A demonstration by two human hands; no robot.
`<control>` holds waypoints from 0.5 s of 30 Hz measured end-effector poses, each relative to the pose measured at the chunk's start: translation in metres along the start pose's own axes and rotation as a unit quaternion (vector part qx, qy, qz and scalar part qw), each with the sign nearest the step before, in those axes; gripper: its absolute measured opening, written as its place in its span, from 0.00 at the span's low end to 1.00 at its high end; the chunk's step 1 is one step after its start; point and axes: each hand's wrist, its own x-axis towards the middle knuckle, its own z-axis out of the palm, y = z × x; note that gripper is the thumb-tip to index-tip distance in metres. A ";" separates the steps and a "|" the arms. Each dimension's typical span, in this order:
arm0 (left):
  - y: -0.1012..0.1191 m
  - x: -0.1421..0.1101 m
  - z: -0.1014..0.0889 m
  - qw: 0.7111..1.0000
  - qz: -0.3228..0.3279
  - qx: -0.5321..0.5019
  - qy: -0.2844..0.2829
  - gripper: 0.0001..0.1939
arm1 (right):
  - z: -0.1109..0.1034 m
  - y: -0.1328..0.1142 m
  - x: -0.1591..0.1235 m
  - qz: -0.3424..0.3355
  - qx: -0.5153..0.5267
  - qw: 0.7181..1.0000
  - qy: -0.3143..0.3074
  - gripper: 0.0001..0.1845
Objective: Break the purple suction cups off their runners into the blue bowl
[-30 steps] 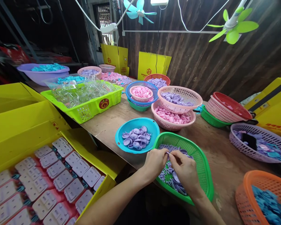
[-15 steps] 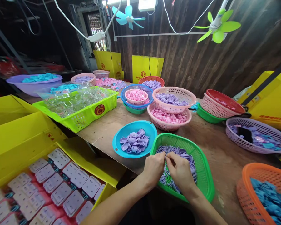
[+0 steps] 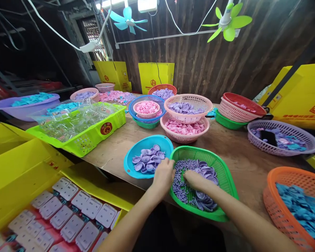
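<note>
My left hand (image 3: pixel 163 176) is closed above the gap between a turquoise bowl (image 3: pixel 128 150) and a green basket (image 3: pixel 227 175), near the touching rims. What its curled fingers hold, if anything, is hidden. Inside the green basket, my right hand (image 3: pixel 195 180) reaches down with bunched fingertips at the small purple hook-shaped pieces (image 3: pixel 179 189); I cannot make out what is between them. Purple round cup-like pieces (image 3: pixel 204 201) lie in the basket's right part. More purple cup-like pieces (image 3: pixel 148 159) are heaped in the turquoise bowl.
Behind stand stacked pink baskets (image 3: pixel 186 134) of purple and pink parts. A lime crate (image 3: pixel 94 140) of clear bags is at left, an orange basket (image 3: pixel 275 210) of blue pieces at right. An open yellow carton (image 3: pixel 26 168) stands lower left. Fans (image 3: pixel 227 22) hang overhead.
My hands were together above the green basket's near middle; they have parted. The left moved toward the turquoise bowl, while the right lowered among the hook-shaped pieces. The view shifted slightly.
</note>
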 end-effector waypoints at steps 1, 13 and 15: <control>0.010 -0.004 0.007 0.998 0.028 -0.017 -0.046 0.11 | -0.001 0.002 0.001 0.001 0.013 1.000 0.003 0.08; 0.078 0.028 0.067 0.938 0.116 -0.040 -0.323 0.11 | -0.038 0.037 -0.027 0.076 0.301 0.933 0.180 0.12; 0.084 0.031 0.074 0.937 0.113 -0.060 -0.326 0.12 | -0.036 0.040 -0.033 0.082 0.345 0.914 0.197 0.11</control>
